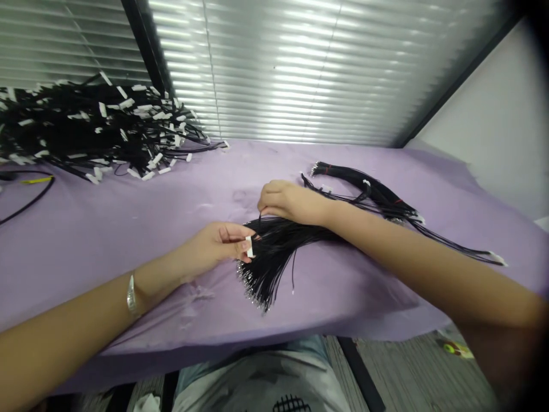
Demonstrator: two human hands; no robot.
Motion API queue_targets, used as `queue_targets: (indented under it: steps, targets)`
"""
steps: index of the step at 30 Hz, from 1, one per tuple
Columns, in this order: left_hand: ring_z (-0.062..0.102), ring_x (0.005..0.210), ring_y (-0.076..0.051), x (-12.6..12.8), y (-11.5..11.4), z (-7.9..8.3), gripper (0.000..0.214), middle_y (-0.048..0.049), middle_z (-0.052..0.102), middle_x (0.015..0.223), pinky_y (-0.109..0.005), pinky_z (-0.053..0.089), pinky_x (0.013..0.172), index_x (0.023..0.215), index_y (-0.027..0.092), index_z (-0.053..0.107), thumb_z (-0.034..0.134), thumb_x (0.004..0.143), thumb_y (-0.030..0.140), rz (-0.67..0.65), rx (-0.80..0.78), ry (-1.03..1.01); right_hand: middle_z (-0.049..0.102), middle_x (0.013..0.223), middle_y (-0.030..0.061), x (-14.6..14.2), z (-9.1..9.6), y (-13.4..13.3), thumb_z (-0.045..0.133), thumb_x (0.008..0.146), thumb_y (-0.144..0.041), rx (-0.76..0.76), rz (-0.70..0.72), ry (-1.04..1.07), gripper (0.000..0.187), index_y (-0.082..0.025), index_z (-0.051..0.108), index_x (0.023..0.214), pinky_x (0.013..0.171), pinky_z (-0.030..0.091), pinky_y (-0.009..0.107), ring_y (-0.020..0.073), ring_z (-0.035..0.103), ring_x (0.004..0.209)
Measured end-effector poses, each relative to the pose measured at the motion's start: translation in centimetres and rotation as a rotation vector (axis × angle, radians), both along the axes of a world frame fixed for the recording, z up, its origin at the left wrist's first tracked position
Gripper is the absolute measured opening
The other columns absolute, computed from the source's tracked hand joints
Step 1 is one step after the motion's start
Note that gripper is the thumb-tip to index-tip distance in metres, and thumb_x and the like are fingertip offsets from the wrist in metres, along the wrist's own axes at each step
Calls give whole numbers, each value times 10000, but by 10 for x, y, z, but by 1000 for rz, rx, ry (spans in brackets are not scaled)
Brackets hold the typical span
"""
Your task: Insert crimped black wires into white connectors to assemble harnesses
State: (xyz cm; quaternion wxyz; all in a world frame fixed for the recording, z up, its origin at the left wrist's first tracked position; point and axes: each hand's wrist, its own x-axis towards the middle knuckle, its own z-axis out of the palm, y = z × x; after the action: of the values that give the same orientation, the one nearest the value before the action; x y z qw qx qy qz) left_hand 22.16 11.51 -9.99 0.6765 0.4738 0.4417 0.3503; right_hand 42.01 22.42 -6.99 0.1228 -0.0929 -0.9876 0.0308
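My left hand (229, 243) pinches a small white connector (249, 246) between thumb and fingers, at the left end of a loose bundle of thin black wires (274, 246). Many wire ends in that bundle carry shiny metal terminals (253, 289), fanned out toward the table's front. Above the bundle, my right hand (285, 200) is closed, fingertips together on a single black wire (259, 218) that runs down toward the connector. Whether the wire's tip sits in the connector cannot be made out. My right forearm hides part of the bundle.
A second black wire bundle (364, 180), tied with red, lies behind my right arm. At the back left a large heap of black cables (86, 126) with white connectors stands against the window blinds (274, 68). A purple cover (171, 200) lies over the table.
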Motion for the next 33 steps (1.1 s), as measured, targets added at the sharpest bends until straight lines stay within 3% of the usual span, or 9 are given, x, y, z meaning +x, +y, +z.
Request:
queue_targets:
  steps: [3, 6, 10, 13, 17, 20, 23, 29, 33]
  targets:
    - [592, 606, -74, -1, 3, -3, 177, 2, 663, 681, -190, 494, 618, 857, 129, 706, 758, 695, 176, 23, -59, -29, 575, 874, 72, -10, -20, 11, 440, 936, -316, -164, 21, 66, 301, -135, 677, 896, 840, 419, 261, 141, 520, 875]
    - [606, 638, -79, -2, 4, -4, 200, -13, 674, 721, -191, 504, 643, 875, 121, 699, 762, 692, 172, 16, -99, -49, 570, 888, 77, -9, -19, 4, 491, 907, -283, -201, -117, 67, 245, -140, 686, 947, 806, 435, 277, 151, 532, 847]
    - [629, 665, -91, -1, 5, -2, 158, -31, 689, 747, -198, 518, 669, 862, 130, 708, 743, 712, 166, 46, -147, -61, 576, 1024, 101, 5, 16, -39, 486, 832, -100, -58, -326, 135, 287, -122, 600, 1095, 817, 430, 314, 185, 542, 908]
    - [632, 630, -95, -1, 5, -2, 152, -15, 690, 705, -196, 529, 653, 813, 158, 720, 768, 669, 145, 79, -179, -82, 580, 1000, 73, 11, 37, -83, 442, 821, -62, -97, -225, 154, 274, -158, 598, 1026, 760, 444, 273, 158, 540, 873]
    - [636, 607, -85, -3, 6, -3, 180, -8, 699, 691, -158, 520, 604, 824, 165, 731, 786, 653, 155, 44, -185, -108, 597, 880, 82, 3, 21, -116, 464, 846, -84, -52, -175, -73, 190, -136, 646, 860, 682, 449, 303, 175, 543, 769]
    - [648, 612, -87, -3, 8, -3, 220, -3, 696, 675, -158, 533, 623, 816, 147, 730, 816, 613, 164, 100, -176, -117, 597, 825, 74, -4, -7, -112, 529, 831, -84, -16, -198, -170, 134, -133, 654, 828, 724, 453, 346, 203, 552, 778]
    - [656, 619, -98, -3, 9, -4, 232, -4, 697, 681, -180, 552, 645, 788, 146, 734, 831, 578, 136, 156, -187, -120, 595, 878, 76, -3, -23, -99, 564, 829, -110, -45, -192, -116, 98, -139, 655, 807, 742, 453, 348, 210, 549, 825]
    - [656, 608, -92, -6, 11, -8, 201, 5, 692, 670, -153, 551, 621, 796, 171, 754, 817, 609, 133, 158, -178, -121, 619, 911, 55, 8, -20, -91, 494, 901, -178, -336, -177, 95, 157, -132, 644, 895, 717, 460, 249, 129, 565, 790]
    - [644, 598, -88, -7, 10, -9, 184, 4, 697, 689, -154, 548, 616, 813, 192, 761, 805, 637, 160, 140, -146, -98, 629, 889, 39, 10, -15, -94, 488, 900, -182, -414, -186, 185, 195, -165, 653, 798, 719, 458, 239, 125, 577, 811]
